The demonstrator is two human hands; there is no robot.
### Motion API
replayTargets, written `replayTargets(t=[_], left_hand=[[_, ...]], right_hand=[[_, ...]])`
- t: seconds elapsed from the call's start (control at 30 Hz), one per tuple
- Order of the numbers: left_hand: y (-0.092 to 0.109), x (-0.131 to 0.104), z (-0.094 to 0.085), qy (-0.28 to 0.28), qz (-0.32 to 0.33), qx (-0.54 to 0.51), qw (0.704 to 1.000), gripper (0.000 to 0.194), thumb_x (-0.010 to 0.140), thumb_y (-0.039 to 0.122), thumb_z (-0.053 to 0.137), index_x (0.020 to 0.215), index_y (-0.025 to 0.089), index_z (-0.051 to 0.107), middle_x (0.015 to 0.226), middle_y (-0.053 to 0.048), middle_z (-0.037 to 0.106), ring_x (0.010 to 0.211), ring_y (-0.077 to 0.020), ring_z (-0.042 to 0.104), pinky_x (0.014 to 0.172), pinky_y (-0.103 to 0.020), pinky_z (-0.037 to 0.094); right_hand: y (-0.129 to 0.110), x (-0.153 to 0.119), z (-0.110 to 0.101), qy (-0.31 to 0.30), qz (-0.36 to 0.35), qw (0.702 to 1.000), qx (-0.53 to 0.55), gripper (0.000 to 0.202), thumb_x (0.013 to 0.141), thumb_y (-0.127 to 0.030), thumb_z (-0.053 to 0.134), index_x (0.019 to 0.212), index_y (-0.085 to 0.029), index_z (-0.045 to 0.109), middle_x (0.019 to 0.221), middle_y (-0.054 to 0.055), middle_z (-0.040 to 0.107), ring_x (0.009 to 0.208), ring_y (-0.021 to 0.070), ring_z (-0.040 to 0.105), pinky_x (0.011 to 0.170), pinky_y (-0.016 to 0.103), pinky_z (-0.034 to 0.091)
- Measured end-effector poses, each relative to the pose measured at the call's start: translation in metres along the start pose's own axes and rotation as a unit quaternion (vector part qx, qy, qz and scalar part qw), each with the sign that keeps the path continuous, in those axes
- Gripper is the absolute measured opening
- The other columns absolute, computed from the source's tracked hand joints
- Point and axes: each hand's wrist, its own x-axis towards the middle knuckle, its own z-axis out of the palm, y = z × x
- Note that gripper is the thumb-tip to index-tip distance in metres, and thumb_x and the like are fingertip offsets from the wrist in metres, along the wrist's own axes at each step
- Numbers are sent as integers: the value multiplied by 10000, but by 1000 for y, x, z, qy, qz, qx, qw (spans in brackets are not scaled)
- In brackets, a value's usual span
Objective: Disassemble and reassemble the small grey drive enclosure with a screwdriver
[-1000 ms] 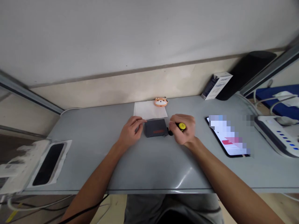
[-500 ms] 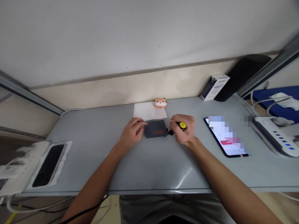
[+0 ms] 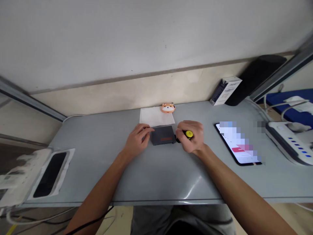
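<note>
A flat dark grey box with reddish print lies on the grey desk. At its left end is my left hand, with bent fingers gripping the edge and a fingertip on the top corner. My right hand is a fist at the box's right end. Wrapped in it is a black-handled tool with a round yellow end pointing up toward me. The tool's black front part meets the right side of the box; its tip is hidden. Just behind the box lies a white paper sheet.
An orange animal-face case sits on the paper. To the right are a lit phone, a white power strip, a carton and a black cylinder. Another phone and a white power strip are at the left.
My right fist has turned slightly, and the tool's yellow end has shifted a little left and down. My left hand and the box stay in place.
</note>
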Motion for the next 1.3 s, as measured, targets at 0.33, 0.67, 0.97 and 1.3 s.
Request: replayTargets(t=[0.33, 0.67, 0.97, 1.3], left_hand=[[2, 2, -1, 15, 22, 8, 1000, 263, 978, 36, 520, 1068, 215, 691, 993, -51, 691, 909, -160, 673, 816, -306, 589], [3, 3, 1, 11, 26, -4, 1000, 257, 987, 45, 520, 1070, 222, 686, 989, -44, 691, 898, -159, 678, 816, -318, 595], [8, 3, -2, -13, 12, -11, 1000, 259, 991, 59, 525, 1081, 228, 698, 1022, -55, 695, 950, -176, 691, 843, -338, 603], [10, 5, -2, -18, 28, -17, 999, 240, 977, 47, 536, 1059, 212, 690, 1006, -56, 690, 918, -168, 679, 826, -316, 594]], right_hand=[[0, -2, 1, -3, 19, 1000, 11, 355, 840, -104, 479, 580, -248, 285, 458, -51, 328, 418, 104, 306, 450, 276, 273], [5, -2, -1, 12, 39, 999, -9, 372, 850, -136, 480, 549, -247, 290, 439, -47, 338, 404, 105, 331, 447, 280, 279], [3, 0, -2, 7, 33, 999, -3, 366, 843, -117, 477, 562, -244, 280, 455, -48, 314, 415, 104, 302, 447, 282, 264], [3, -2, -1, 20, 34, 999, 10, 364, 846, -110, 490, 566, -243, 299, 456, -50, 330, 413, 106, 313, 458, 283, 275]])
